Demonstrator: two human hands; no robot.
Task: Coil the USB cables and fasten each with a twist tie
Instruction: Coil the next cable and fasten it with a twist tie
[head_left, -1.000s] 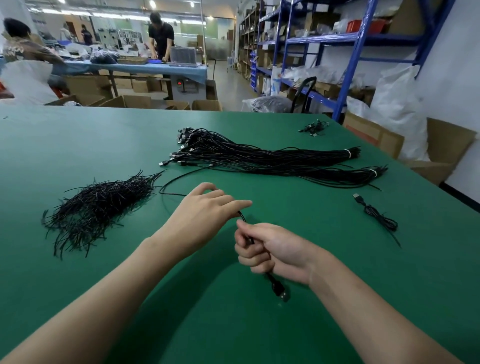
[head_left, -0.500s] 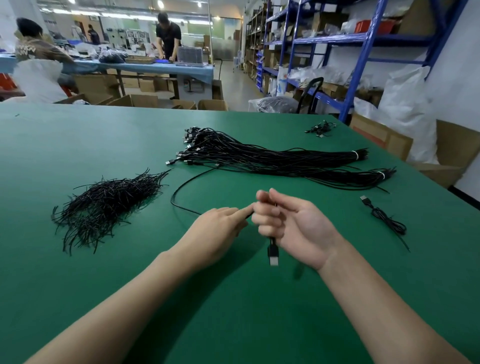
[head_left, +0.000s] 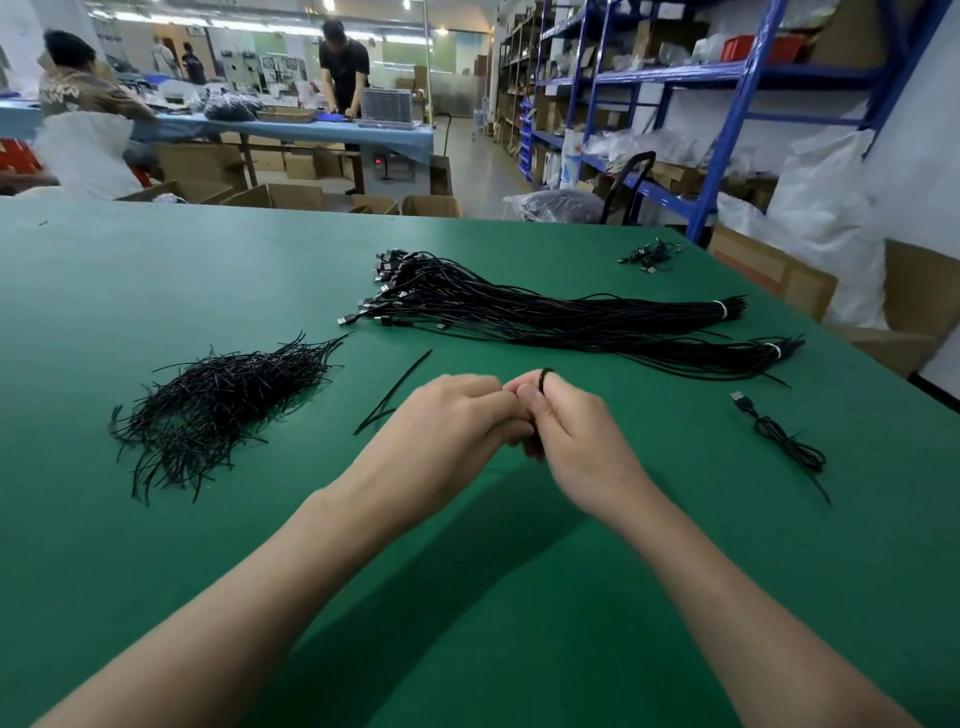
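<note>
Centrally, right hand grip clenched round looped USB cable, left hand curled against it, grip unclear

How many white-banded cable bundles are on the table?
2, side by side right of centre: the far bundle, and the near bundle just in front, reaching further right. None seems hidden.

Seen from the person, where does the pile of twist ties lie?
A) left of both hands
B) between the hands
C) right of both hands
A: the ties lie left of the left hand; the right hand grips a cable.
</note>
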